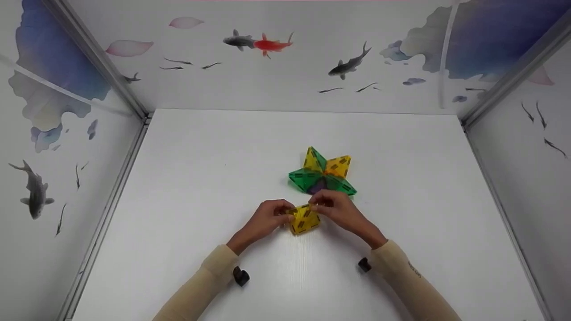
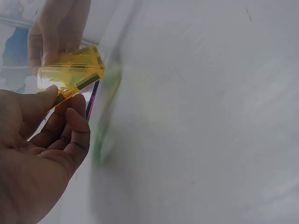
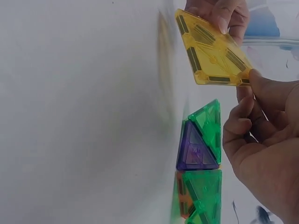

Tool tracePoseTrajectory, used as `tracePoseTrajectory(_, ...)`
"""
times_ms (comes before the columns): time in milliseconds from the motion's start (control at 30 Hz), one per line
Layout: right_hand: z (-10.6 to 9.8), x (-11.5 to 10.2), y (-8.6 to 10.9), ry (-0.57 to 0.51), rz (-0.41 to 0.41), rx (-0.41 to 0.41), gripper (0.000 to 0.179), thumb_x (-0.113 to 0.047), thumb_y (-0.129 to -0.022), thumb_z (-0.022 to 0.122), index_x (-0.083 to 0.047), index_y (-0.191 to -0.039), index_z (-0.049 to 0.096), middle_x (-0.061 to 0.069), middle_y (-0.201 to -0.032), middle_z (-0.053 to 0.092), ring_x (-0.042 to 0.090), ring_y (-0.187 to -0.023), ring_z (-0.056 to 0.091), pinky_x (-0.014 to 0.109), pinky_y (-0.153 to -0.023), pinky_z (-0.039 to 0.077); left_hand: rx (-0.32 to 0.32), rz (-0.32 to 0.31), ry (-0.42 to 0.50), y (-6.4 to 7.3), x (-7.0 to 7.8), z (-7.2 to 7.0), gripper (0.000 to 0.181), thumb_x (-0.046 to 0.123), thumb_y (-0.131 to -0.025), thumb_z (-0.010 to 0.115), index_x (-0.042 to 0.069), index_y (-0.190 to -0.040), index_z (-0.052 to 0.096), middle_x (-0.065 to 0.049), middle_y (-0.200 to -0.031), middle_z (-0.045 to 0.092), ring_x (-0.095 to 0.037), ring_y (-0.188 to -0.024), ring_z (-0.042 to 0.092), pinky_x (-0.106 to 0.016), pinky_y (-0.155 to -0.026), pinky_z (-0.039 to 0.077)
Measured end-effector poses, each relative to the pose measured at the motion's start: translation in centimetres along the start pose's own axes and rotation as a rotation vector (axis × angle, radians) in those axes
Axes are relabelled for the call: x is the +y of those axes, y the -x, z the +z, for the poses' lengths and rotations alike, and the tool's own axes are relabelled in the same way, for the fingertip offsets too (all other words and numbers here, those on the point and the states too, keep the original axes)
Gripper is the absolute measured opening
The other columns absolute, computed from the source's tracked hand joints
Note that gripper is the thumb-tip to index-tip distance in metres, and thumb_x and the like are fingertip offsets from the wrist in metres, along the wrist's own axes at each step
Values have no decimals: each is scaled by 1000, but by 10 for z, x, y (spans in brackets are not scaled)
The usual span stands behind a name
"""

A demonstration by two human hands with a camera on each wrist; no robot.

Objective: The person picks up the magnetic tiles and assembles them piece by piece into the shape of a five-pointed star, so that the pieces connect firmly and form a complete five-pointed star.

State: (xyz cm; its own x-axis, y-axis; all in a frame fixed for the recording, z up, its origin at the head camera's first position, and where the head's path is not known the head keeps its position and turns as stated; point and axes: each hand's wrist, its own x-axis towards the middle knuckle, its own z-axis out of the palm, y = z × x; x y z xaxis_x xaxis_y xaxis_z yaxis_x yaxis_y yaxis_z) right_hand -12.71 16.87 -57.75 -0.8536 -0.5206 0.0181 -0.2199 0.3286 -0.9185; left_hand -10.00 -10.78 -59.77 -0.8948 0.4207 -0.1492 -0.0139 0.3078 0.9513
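Observation:
Both hands pinch translucent yellow magnetic tiles, which appear joined along an edge. My left hand grips the left side, its thumb on the near face in the left wrist view, where a tile stands folded at an angle. My right hand pinches the upper right corner between thumb and fingers. Just beyond the hands lies a star-shaped build of magnetic tiles, with green, yellow, orange and purple parts. In the right wrist view its purple triangle shows below the yellow tiles. My right hand partly covers the star's near side.
A white table lies under everything. White panels printed with fish stand at the back, left and right. Black wrist devices are attached at both sleeves.

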Motion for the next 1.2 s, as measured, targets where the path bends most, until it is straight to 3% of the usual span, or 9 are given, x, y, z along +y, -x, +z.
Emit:
tracePoseTrajectory(333,-7,-2,2,-42,-2,-78,23,-17,-108,74,-15,-129,81,4,-122,78,24,-94,68,40,-82,64,-30,12,74,-3,1,4,32,22,-108,73,6,-136,76,-5,-132,76,-20,-114,73,-35,-101,60)
tracePoseTrajectory(500,-8,-1,1,-69,-26,-52,22,-11,-107,73,-11,-128,81,7,-120,78,26,-93,69,31,-84,63,-23,6,174,-4,0,7,37,23,-108,74,9,-142,72,-6,-123,78,-20,-108,74,-31,-94,61)
tracePoseTrajectory(800,-14,4,-3,-131,-28,49,19,-14,-107,73,-13,-124,82,7,-111,77,25,-88,67,28,-82,62,46,15,285,-2,0,20,50,23,-105,78,18,-154,65,-10,-115,77,-26,-96,72,-33,-83,59)
tracePoseTrajectory(1033,-21,8,-8,-158,-21,152,17,-12,-106,75,-10,-122,82,10,-104,78,30,-83,67,28,-79,62,148,45,261,-1,0,38,43,19,-103,80,18,-146,73,-7,-127,73,-26,-108,71,-27,-89,61)
tracePoseTrajectory(1200,-27,9,-12,-146,-4,148,19,-12,-106,75,-5,-123,81,12,-105,78,32,-84,70,28,-80,63,229,64,273,-4,1,50,42,13,-101,82,13,-142,76,-7,-138,74,-22,-111,73,-28,-90,63)
